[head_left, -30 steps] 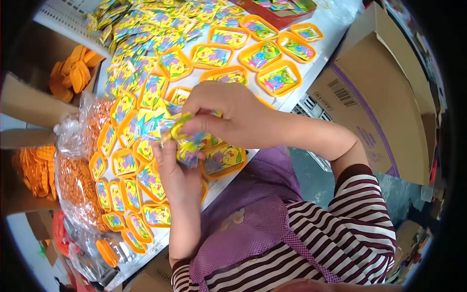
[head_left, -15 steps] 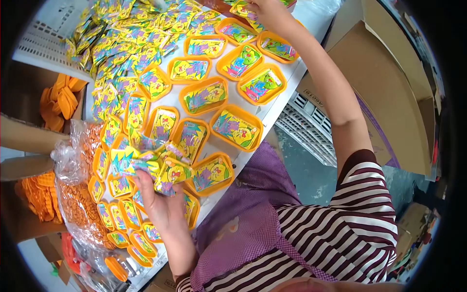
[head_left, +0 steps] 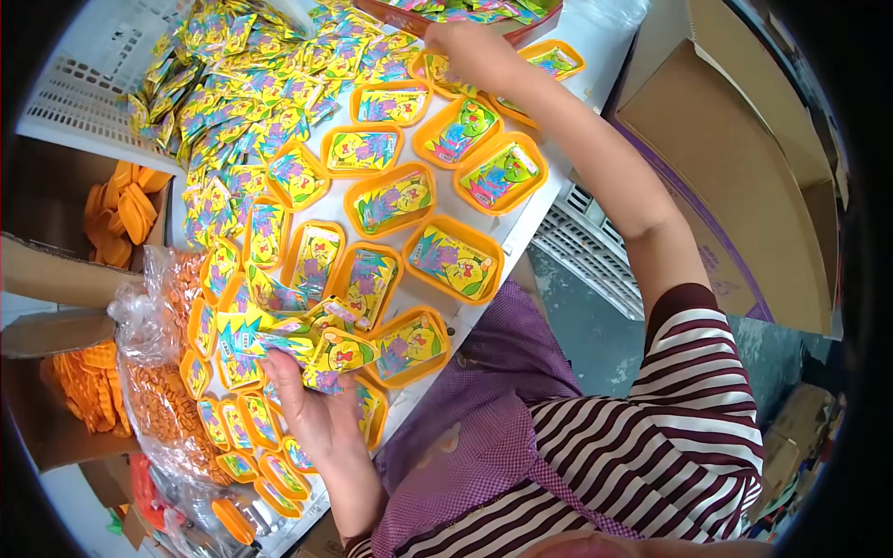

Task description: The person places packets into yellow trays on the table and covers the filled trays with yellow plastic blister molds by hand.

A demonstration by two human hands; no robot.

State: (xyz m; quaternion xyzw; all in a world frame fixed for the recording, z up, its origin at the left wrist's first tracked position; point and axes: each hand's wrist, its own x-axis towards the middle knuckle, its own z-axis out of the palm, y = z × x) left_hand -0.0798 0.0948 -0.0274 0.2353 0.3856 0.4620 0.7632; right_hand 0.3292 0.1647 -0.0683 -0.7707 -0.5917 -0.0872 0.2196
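My left hand [head_left: 326,414] is closed around a loose bunch of yellow printed sachets [head_left: 339,355], held above the orange trays. My right hand [head_left: 465,51] reaches to the far end of the table, over an orange tray [head_left: 420,70] that holds a sachet. Its fingers are hidden behind the back of the hand, so I cannot see whether it holds anything. Several shallow orange plastic trays stand in loose rows, among them a tray with a yellow sachet [head_left: 454,259] and one with a green-and-pink sachet [head_left: 503,174].
A large heap of sachets [head_left: 251,93] spreads in front of a white perforated crate [head_left: 102,88]. Beyond my right hand is a red box [head_left: 395,17] with green-and-pink sachets. Clear bags of orange pieces [head_left: 163,400] lie at left, beside cardboard boxes. A big carton [head_left: 735,158] stands at right.
My right hand has moved left and slightly down, from beside the red box to over the orange tray. My left hand keeps hold of the sachets. The view has shifted a little.
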